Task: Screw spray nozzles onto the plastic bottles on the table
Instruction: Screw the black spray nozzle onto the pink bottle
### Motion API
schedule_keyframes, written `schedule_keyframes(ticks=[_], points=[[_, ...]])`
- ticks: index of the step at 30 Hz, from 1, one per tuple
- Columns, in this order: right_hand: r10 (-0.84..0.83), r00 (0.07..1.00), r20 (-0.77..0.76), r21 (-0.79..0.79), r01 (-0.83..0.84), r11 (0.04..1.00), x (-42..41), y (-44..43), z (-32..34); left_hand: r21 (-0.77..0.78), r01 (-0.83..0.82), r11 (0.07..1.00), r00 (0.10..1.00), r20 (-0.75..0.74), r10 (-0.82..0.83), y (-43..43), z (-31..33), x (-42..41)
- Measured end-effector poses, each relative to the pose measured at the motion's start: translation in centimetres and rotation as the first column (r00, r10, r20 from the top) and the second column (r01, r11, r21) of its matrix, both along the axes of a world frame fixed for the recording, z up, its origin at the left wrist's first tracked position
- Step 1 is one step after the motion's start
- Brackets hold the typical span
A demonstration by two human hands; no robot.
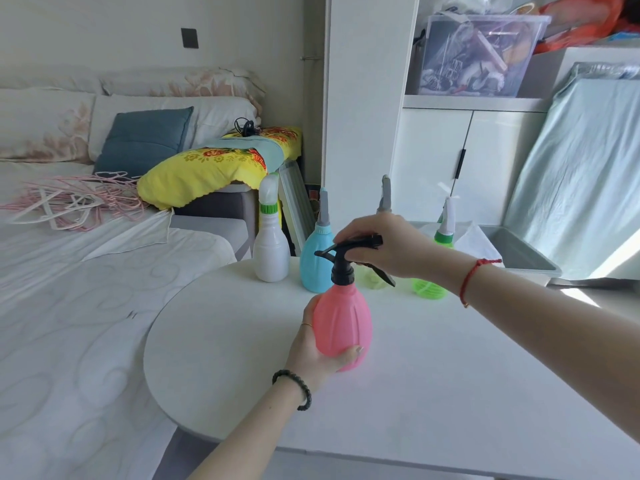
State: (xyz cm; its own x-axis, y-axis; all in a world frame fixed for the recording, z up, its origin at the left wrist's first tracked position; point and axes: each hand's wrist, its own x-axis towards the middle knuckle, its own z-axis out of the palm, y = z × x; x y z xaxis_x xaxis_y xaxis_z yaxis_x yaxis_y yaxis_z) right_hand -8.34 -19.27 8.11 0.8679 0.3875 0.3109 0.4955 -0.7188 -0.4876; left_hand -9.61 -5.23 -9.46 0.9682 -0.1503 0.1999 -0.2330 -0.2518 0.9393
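Nearest the camera, the left hand (313, 351) wraps its grip around the lower body of the pink bottle (343, 323), thumb across the front, holding it upright on the white counter (433, 375). On the pink bottle's neck sits a black spray nozzle (346, 263), and the right hand (388, 244) closes its grip over the nozzle's head from above. Just behind the pink bottle stands a blue bottle (313, 261) with a grey nozzle, and left of that a white bottle (271, 251) with a green collar. Right of the pink bottle, partly hidden by the right hand, are a pale yellow-green bottle (372, 278) and a green bottle (431, 287). A bed (69, 289) lies left of the counter.
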Motion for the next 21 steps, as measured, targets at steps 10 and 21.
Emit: schedule_keyframes(ticks=[10,21], points=[[-0.005,0.996,-0.084,-0.168,-0.009,0.986,0.4,-0.2,1.2,-0.035,0.004,0.999,1.000,0.015,-0.003,-0.2,-0.1,0.0],[-0.064,0.977,-0.204,-0.485,-0.044,0.874,0.0,0.4,3.5,-0.011,0.007,1.000,1.000,0.009,-0.007,-0.2,0.1,-0.1]])
